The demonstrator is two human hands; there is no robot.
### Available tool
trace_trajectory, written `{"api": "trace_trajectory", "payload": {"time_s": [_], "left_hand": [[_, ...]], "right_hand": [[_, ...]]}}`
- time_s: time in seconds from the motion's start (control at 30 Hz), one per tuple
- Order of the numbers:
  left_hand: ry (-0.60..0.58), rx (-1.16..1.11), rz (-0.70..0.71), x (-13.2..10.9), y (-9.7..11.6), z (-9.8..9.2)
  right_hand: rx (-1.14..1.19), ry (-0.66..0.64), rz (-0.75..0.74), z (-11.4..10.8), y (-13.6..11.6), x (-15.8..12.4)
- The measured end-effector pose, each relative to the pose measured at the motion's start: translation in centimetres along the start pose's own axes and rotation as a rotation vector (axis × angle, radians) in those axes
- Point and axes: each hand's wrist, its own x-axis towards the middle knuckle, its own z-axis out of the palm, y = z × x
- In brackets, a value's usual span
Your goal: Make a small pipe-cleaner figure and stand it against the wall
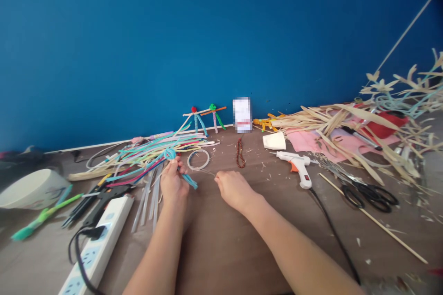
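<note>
Blue wall point(104, 46), blurred card point(242, 115); left hand point(174, 180) grips coil point(170, 153).

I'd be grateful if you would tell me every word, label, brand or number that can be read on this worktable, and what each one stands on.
No text can be read in this view.
The white card propped against the blue wall carries printing, but it is blurred beyond reading.
The white power strip and the hot glue gun show no legible marking.
</note>
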Motion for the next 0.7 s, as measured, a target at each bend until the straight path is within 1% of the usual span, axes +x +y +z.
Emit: {"api": "trace_trajectory", "payload": {"time_s": [0.17, 0.3, 0.43, 0.57, 0.7], "left_hand": [[0.027, 0.011, 0.005, 0.11, -0.07, -0.09], [0.027, 0.016, 0.009, 0.28, -0.14, -0.17], [0.041, 0.018, 0.005, 0.34, -0.14, -0.15], [0.025, 0.027, 0.017, 0.18, -0.14, -0.02], [0.015, 0.044, 0.028, 0.06, -0.24, -0.07]], "right_hand": [[-0.002, 0.005, -0.018, 0.14, 0.11, 0.08], [0.006, -0.017, 0.009, 0.19, 0.13, 0.18], [-0.007, -0.004, 0.029, 0.2, 0.03, 0.22], [-0.033, 0.01, 0.025, 0.22, 0.0, 0.18], [-0.037, -0.026, 0.017, 0.35, 0.01, 0.17]]}}
